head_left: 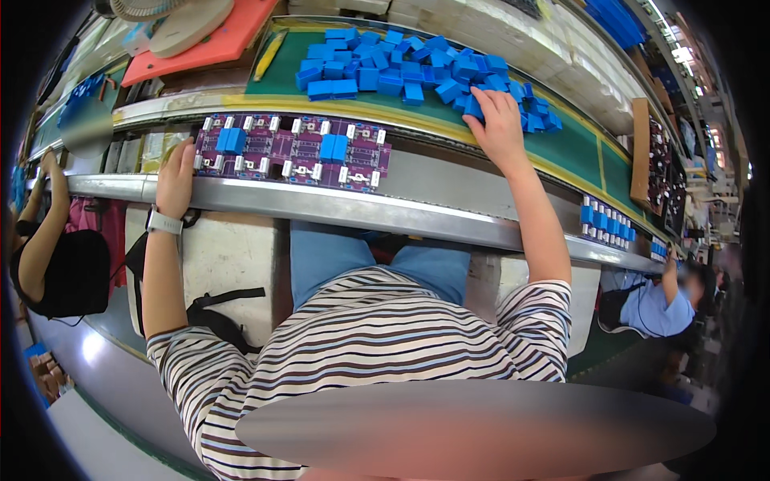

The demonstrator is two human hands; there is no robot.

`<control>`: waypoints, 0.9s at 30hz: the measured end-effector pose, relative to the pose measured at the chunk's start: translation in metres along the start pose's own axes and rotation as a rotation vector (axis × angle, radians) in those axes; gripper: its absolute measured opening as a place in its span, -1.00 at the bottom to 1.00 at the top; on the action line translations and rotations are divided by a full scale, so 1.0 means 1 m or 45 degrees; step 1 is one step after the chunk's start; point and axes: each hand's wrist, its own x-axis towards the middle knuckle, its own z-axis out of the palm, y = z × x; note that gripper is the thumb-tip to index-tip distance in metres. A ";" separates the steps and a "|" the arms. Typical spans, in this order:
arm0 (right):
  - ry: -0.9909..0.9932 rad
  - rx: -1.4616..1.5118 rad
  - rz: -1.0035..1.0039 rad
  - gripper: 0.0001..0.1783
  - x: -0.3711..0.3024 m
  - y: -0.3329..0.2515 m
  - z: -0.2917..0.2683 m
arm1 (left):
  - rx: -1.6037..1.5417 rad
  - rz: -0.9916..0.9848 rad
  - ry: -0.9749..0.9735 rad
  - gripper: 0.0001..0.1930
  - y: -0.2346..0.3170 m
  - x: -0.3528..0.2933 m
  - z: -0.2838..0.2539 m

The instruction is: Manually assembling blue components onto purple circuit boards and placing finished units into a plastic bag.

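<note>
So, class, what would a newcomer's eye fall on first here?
Probably the heap of blue blocks on the green surface at the upper middle, with the right fingers at its near right side. Next might come the purple panel, left of centre, the left fingers at its left end, then the striped shirt below.

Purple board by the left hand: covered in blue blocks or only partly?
Only partly. On the board, blue blocks sit at just two spots; bare purple shows between them.
</note>
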 end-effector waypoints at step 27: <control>-0.482 1.318 0.915 -0.48 -0.059 -0.051 -0.021 | 0.331 0.481 0.298 -0.50 0.060 -0.044 0.073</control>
